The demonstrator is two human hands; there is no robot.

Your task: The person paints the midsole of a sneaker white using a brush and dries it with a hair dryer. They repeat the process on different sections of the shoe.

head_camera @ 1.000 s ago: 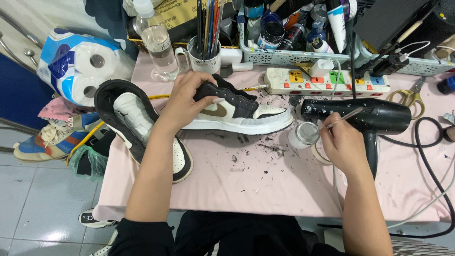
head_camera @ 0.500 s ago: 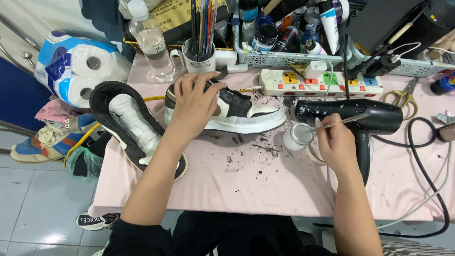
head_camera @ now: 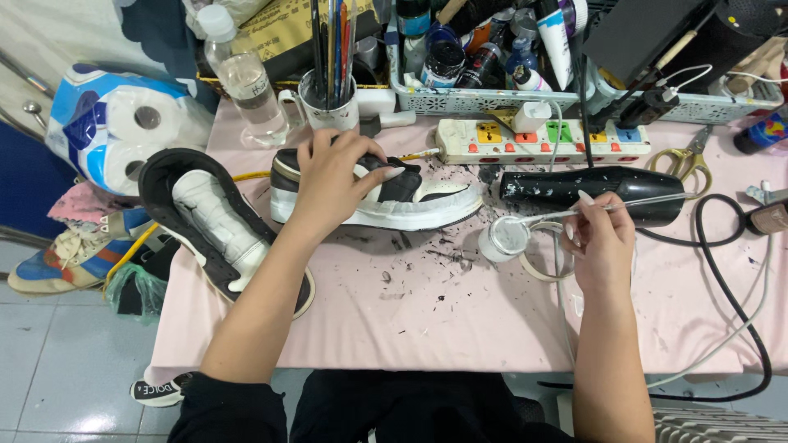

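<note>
White paint jar [head_camera: 502,239]: right hand [head_camera: 603,246] pinches thin brush [head_camera: 607,207] — load lightly; left hand [head_camera: 332,184], fingers spread flat, steadies sneaker [head_camera: 427,205] firmly.

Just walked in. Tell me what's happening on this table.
A person's left hand presses down on a black-and-white sneaker lying on the pink table. The right hand holds a thin brush with its tip at a small white pot, beside a black hair dryer. Dark flecks litter the cloth.
</note>
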